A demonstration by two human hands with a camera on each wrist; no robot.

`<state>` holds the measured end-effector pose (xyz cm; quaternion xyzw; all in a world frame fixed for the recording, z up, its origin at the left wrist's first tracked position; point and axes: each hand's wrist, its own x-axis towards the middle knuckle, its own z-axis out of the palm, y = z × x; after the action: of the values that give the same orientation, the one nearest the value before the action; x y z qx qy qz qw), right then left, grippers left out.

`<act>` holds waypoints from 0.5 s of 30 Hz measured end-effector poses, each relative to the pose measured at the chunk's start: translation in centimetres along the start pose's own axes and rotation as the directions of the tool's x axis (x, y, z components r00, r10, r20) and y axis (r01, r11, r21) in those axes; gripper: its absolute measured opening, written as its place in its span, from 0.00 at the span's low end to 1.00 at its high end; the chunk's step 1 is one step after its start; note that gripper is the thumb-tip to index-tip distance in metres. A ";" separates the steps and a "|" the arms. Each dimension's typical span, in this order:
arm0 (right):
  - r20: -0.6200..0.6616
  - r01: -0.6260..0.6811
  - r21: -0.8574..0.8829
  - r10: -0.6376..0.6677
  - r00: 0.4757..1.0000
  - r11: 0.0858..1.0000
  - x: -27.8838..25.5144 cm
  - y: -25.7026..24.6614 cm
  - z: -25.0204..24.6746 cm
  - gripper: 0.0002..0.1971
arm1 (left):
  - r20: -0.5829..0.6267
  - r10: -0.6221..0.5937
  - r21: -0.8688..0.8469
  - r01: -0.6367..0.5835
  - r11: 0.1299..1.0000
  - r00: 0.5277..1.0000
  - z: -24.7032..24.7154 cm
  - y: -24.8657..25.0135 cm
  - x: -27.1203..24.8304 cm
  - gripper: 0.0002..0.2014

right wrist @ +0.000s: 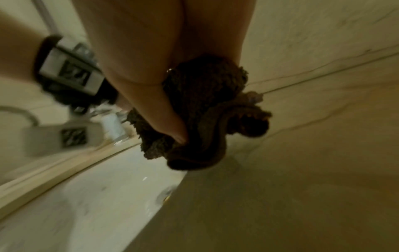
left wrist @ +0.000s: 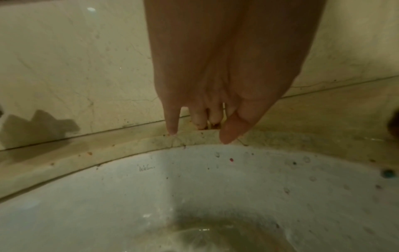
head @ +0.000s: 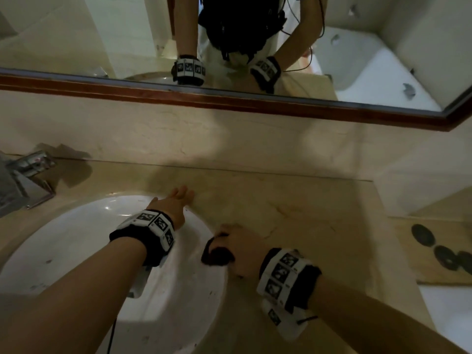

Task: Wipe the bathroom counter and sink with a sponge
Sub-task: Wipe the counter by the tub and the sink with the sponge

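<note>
A white oval sink (head: 76, 238) is set into the beige marble counter (head: 293, 208). My left hand (head: 176, 200) reaches across the basin, and its straight fingertips (left wrist: 172, 131) touch the counter strip behind the sink rim (left wrist: 194, 153). It holds nothing. My right hand (head: 242, 249) grips a dark brown fuzzy sponge cloth (head: 217, 254) and presses it down where the sink's right rim meets the counter. In the right wrist view the crumpled sponge cloth (right wrist: 205, 110) bulges out under my thumb (right wrist: 164, 119). Small coloured specks dot the basin wall (left wrist: 231, 160).
A chrome faucet (head: 25, 180) stands at the back left of the sink. The marble backsplash (head: 229, 134) carries a wood-framed mirror (head: 255, 103) above. At the far right, a wooden board (head: 408, 251) holds dark round objects (head: 422, 235).
</note>
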<state>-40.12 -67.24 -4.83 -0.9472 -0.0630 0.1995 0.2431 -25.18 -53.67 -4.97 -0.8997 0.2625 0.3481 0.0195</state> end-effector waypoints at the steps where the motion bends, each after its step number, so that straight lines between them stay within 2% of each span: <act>1: -0.048 -0.037 0.018 0.037 0.998 0.999 -0.4 1.2 -1.6 0.17 | 0.007 0.000 0.005 0.000 1.000 1.000 0.0 -0.1 0.1 0.39; 4: -0.273 -0.169 0.021 0.168 0.947 0.985 -0.9 7.4 -6.5 0.18 | 0.017 -0.009 0.016 0.009 1.000 1.000 0.1 -0.2 0.3 0.40; 6: -0.336 -0.253 0.031 0.248 0.909 0.967 -1.3 11.7 -8.7 0.14 | 0.028 -0.015 0.039 0.013 0.999 0.999 0.1 -0.1 0.5 0.40; 8: -0.319 -0.322 0.020 0.311 0.895 0.946 -1.6 14.7 -9.5 0.13 | 0.048 -0.021 0.056 0.018 0.998 0.999 0.0 -0.1 0.7 0.39; 10: -0.280 -0.371 -0.065 0.340 0.898 0.926 -1.7 16.7 -9.4 0.16 | 0.057 -0.024 0.071 0.020 0.997 0.998 -0.2 0.0 0.8 0.40; 13: -0.244 -0.419 -0.098 0.386 0.889 0.903 -1.7 16.7 -7.8 0.22 | 0.065 -0.021 0.069 0.016 0.997 0.998 -0.3 0.0 0.6 0.41; 15: -0.220 -0.372 -0.084 0.347 0.912 0.924 -1.9 15.1 -6.3 0.24 | 0.060 -0.020 0.067 0.016 0.998 0.998 -0.4 0.1 0.5 0.41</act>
<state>-39.00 -83.55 -6.44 -0.9710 0.1252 0.1398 0.1482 -24.68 -54.01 -4.97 -0.8899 0.2652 0.3662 0.0607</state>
